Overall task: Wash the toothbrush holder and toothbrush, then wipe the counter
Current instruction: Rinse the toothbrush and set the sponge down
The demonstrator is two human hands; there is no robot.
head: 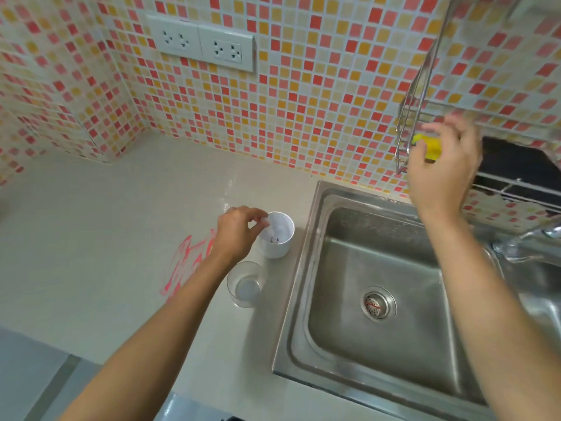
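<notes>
Two hands at work: the left hand [235, 232] pinches the toothbrush [274, 230] inside the white holder [277, 235] on the surface [121, 226] beside the sink [379, 299], the right hand [441, 165] curls round a yellow sponge [428, 145]; washing seemingly unstarted, red smear [188, 265] unwiped.

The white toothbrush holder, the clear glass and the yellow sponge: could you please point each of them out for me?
white toothbrush holder [280, 249]: head view, on its outer front wall.
clear glass [245, 287]: head view, on its base seen through the rim.
yellow sponge [432, 146]: head view, on the yellow face showing by the fingers.
</notes>
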